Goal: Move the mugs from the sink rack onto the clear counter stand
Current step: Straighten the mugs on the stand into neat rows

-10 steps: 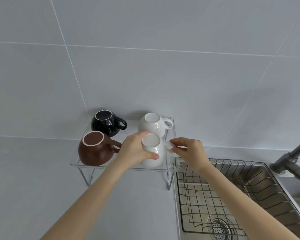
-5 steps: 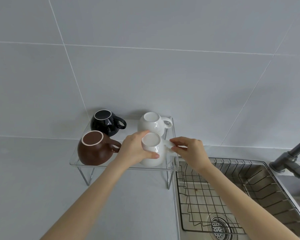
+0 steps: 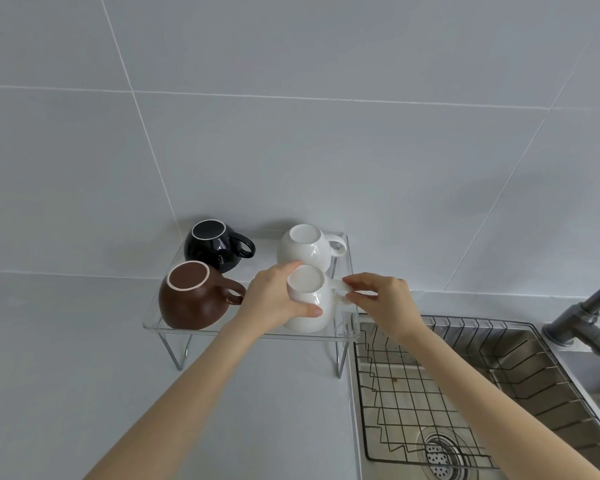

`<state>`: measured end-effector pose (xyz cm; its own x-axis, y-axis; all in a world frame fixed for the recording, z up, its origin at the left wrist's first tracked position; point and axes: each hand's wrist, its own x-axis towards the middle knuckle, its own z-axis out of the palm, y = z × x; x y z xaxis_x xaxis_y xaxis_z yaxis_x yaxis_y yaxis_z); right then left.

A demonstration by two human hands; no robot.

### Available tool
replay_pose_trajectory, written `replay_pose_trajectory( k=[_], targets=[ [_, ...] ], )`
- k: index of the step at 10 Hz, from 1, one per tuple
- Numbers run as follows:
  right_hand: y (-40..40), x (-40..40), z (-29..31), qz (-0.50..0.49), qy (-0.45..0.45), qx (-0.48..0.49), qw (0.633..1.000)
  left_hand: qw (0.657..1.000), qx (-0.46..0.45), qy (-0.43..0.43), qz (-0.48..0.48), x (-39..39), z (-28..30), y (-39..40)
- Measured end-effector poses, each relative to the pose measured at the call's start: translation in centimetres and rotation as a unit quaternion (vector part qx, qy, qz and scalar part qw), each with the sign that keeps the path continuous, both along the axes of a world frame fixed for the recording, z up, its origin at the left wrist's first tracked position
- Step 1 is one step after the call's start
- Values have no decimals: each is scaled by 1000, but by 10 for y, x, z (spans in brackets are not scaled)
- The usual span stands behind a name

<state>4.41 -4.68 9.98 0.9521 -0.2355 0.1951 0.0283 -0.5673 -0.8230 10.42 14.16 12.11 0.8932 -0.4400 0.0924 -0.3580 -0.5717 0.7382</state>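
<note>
Front white mug (image 3: 309, 299): inverted on clear stand (image 3: 243, 332), handle toward 3 o'clock; left hand (image 3: 274, 299) cups body, right hand (image 3: 383, 301) pinches handle. Stand holds four mugs.

We look forward and down from head height, close over the clear acrylic counter stand (image 3: 246, 332) and the steel wire sink rack (image 3: 426, 386).

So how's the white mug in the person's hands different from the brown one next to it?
The front white mug is glossy white; the brown mug is matte brown with a pale foot ring. The white one is held by both hands, the left hand on its body and the right hand at its handle; the brown one is untouched. The brown one looks bigger. Both are upside down on the clear stand, handles to the right.
</note>
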Motion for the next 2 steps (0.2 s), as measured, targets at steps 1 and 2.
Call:
replay_pose_trajectory(
  k=[1,2],
  targets=[
    [-3,1,0,12,20,-6,1000,1000,-1,3,-10,1,0,0],
    [-2,2,15,32,50,-36,998,999,21,23,-23,3,10,-2]
  ],
)
